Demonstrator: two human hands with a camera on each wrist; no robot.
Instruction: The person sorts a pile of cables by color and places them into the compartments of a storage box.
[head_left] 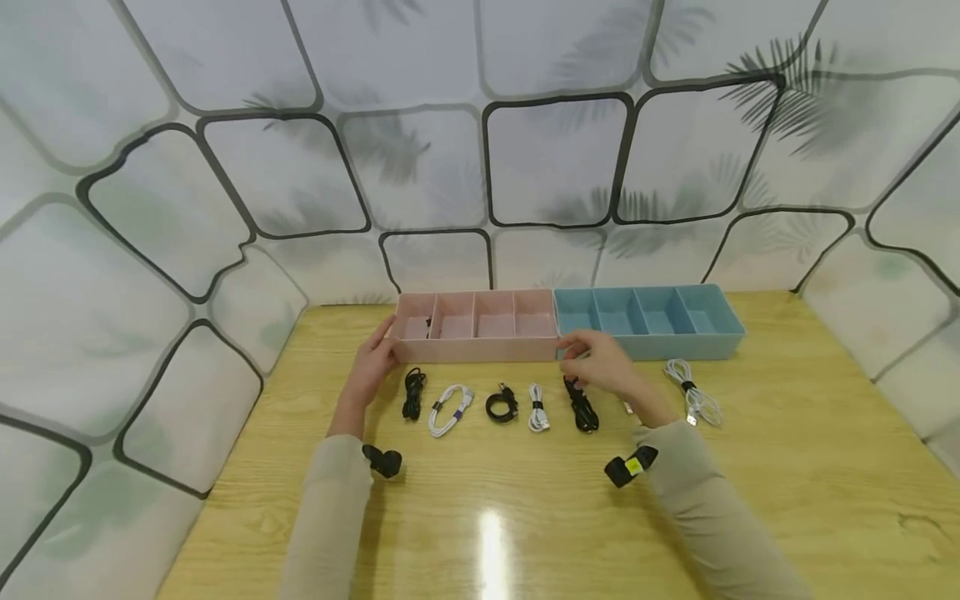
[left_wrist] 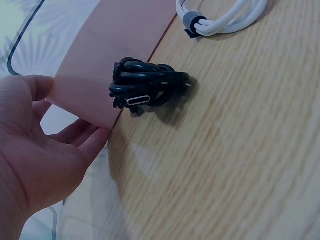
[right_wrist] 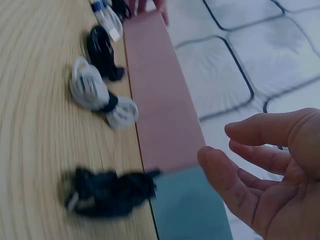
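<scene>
My left hand (head_left: 372, 360) holds the left end of a pink divided box (head_left: 480, 350), thumb by its upper rim and fingertips at its lower corner in the left wrist view. A bundled black cable (left_wrist: 150, 82) lies just in front of that end. My right hand (head_left: 596, 362) hovers where the pink box meets a blue divided box (head_left: 675, 347), thumb and fingers bent and apart, nothing between them. Below it lies another bundled black cable (head_left: 582, 408). A small dark thing (head_left: 429, 323) shows in the pink box's leftmost compartment.
Between the hands lie a looped white cable (head_left: 450, 411), a coiled black cable (head_left: 501, 404) and a tied white cable (head_left: 537, 408). Farther right is a white cable (head_left: 693, 396), partly loose. A patterned backdrop (head_left: 435, 167) rises behind the wooden table (head_left: 450, 517).
</scene>
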